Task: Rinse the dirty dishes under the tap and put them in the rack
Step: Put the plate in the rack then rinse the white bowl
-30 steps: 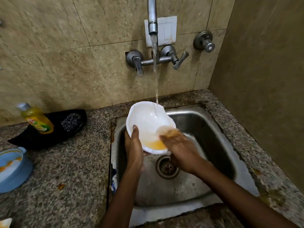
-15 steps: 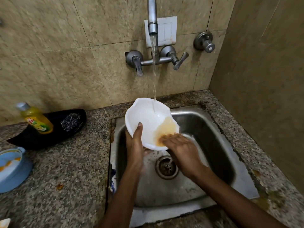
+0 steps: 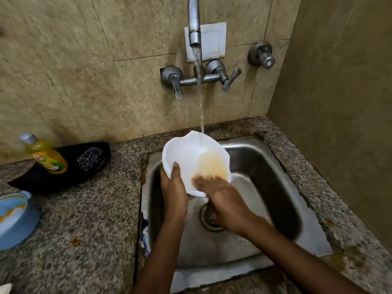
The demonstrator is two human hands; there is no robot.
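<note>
Pretty early on, I'd say. Left hand (image 3: 174, 194) has a grip on the white bowl (image 3: 191, 158) over the sink (image 3: 275, 187) under the tap (image 3: 194, 22), and the right hand (image 3: 220, 198) rubs inside with flat fingers. Orange gunk's not gone, the blue dish (image 3: 14, 217) waits on the desk (image 3: 84, 240), no rack visible.

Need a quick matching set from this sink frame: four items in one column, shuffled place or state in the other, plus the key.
1. white bowl
2. soap bottle
3. blue dish
4. right hand

A. lying on a black tray
B. left edge of the counter
C. gripped by the left hand under the tap stream
D. fingers rubbing inside the bowl

Pairs: 1-C, 2-A, 3-B, 4-D
</note>
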